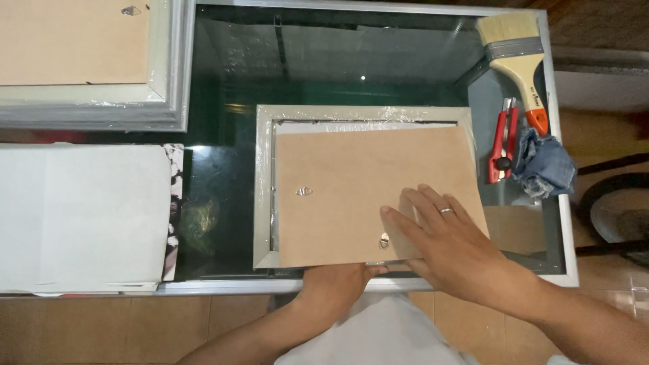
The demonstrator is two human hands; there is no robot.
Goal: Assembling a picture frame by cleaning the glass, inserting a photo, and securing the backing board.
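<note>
Backing board (365,192), brown and rectangular, is being laid into the back of a silver picture frame (262,196) that is lying face down on the glass-topped table (223,101). The board is sitting slightly askew, its right edge riding over the frame's right rail, and two small metal hangers (304,191) are being shown on its surface. The right hand (443,236) is being pressed flat on the board's lower right part, fingers spread and open, a ring on one finger. The left hand (336,282) is being held at the near edge of frame and board; its fingers are curled under that edge and hidden, so whether anything is being gripped cannot be told, though it appears to be steadying the edge from below.

Clear plastic wrap (351,116) is being seen around the frame's top rail. To the right, a red utility knife (501,142) is lying just beside a crumpled blue cloth (546,165), with a wide paintbrush (517,51) above them. At far left, a second wrapped frame (165,81) is resting back up, and a white sheet (88,216) is lying below it.
</note>
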